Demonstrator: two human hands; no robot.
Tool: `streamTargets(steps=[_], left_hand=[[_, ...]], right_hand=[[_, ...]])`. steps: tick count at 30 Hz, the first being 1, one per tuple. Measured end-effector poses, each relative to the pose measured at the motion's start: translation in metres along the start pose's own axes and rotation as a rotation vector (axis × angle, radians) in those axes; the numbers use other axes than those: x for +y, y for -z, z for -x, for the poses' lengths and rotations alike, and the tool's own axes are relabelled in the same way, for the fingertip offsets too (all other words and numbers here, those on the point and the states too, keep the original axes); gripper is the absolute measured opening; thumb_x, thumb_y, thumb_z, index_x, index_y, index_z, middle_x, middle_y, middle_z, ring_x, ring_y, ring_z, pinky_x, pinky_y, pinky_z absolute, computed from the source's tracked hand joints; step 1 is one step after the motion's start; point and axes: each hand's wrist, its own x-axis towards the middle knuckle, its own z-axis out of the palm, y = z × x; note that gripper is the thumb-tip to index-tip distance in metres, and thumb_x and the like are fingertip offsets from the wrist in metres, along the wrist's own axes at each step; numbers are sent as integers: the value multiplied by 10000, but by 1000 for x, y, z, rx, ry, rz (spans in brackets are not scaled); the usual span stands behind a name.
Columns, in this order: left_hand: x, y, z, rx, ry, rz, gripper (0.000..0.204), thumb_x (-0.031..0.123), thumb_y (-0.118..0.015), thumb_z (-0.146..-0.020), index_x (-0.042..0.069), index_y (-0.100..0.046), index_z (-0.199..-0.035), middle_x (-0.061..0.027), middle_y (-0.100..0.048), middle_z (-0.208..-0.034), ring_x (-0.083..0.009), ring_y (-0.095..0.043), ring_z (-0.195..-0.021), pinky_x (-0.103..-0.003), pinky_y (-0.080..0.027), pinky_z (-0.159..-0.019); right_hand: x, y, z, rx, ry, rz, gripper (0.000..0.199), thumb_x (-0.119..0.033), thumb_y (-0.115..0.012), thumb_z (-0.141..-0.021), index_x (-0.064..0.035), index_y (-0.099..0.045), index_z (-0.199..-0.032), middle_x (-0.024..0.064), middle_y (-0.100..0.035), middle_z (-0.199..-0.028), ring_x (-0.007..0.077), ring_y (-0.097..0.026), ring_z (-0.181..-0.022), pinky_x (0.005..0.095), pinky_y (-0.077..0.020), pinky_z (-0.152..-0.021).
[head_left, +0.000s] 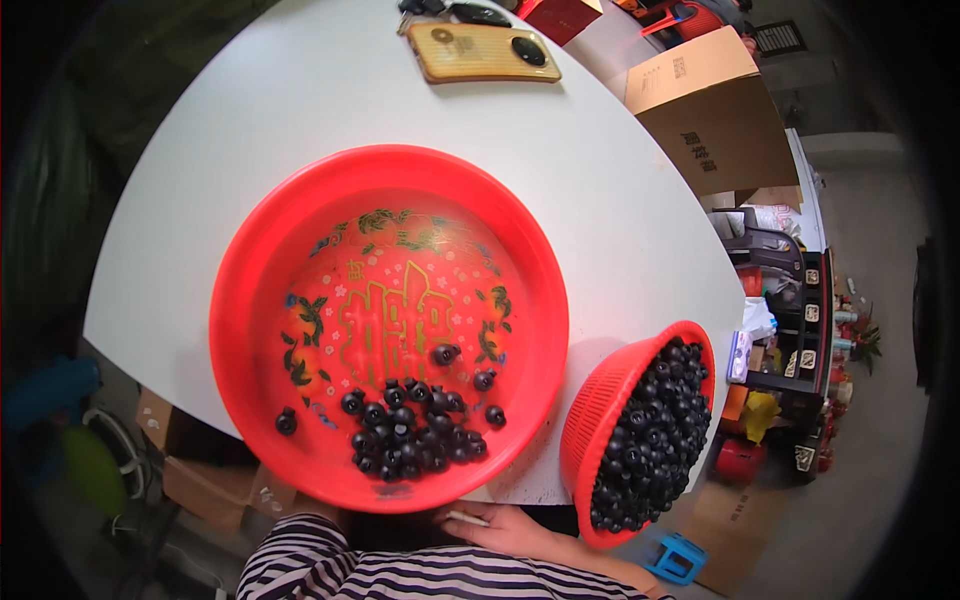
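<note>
A big red plastic basin [240, 270] stands on the white round table [600, 180], with a gold pattern on its floor. Several small black round parts [410, 440] lie heaped at its near side, and a few lie apart. To the right, a red mesh basket [600, 400] tilts over the table edge, full of the same black parts [655, 430]. My right hand [505, 530] rests at the near table edge just below the basin, with a thin white stick [467, 518] between its fingers. My left hand is out of view. My striped sleeve fills the lower edge.
A phone in a tan case [483, 52] and dark keys [480, 14] lie at the table's far side. A cardboard box [715, 120] stands beyond the table at right, above a cluttered shelf [790, 330]. A blue object [675, 558] lies on the floor.
</note>
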Motion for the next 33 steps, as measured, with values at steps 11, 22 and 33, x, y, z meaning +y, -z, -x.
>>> streamTargets(steps=[11,22,33], left_hand=[[3,31,40,66,-50,-4,189,120,-490,-841,78,-600,-989,-82,-624,-875,-186,-577,-842,-316,-457,-747],[134,111,238,84,-487,577,73,39,-572,-805,47,-531,-865,35,-489,-584,-22,-424,-461,-165,-307,-408],[204,79,354,-454,-795,741,178,111,-531,-865,-5,-459,-980,-163,-608,-785,-209,-639,-653,-235,-514,-513]], right_hand=[[28,-39,23,52,333,38,288,-334,-514,-869,-96,-569,-1021,84,-603,-764,181,-595,-705,285,-449,-633],[44,-42,85,133,564,-230,218,-79,-606,-815,-27,-567,-1023,-43,-544,-794,5,-464,-713,168,-404,-646],[41,-48,115,250,751,-506,137,-97,-585,-840,-27,-570,-956,-52,-503,-771,6,-427,-697,157,-362,-624]])
